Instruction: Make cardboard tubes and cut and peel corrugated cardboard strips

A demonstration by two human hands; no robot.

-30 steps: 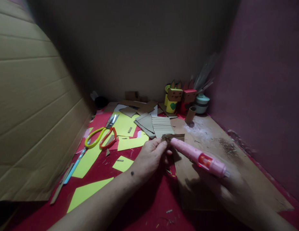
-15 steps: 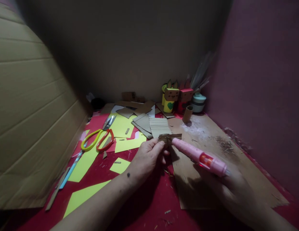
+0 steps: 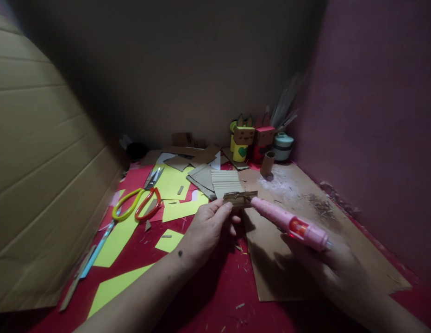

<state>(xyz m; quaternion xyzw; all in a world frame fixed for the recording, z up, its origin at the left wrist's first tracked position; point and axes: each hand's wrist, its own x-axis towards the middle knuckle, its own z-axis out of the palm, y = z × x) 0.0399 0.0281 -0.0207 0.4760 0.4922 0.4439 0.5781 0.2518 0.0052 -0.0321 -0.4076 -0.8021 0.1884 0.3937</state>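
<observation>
Between thumb and fingers, my left hand pinches a small brown cardboard piece with a ragged strip along its face. My right hand is wrapped round a pink hot glue gun; its grip is mostly hidden by the fingers. The gun's nozzle touches or nearly touches the right part of the cardboard piece. Below the gun lies a flat cardboard sheet, partly in shadow. Just beyond the held piece is a corrugated cardboard scrap.
Scissors with yellow and red handles lie left among yellow paper and cardboard scraps. Cardboard animal figures stand at the back, near a short cardboard tube and a teal pot. A large cardboard panel rises at left.
The glue gun's nozzle has shifted right along the cardboard piece. That piece has tilted to show more of its face. The whole view has moved slightly.
</observation>
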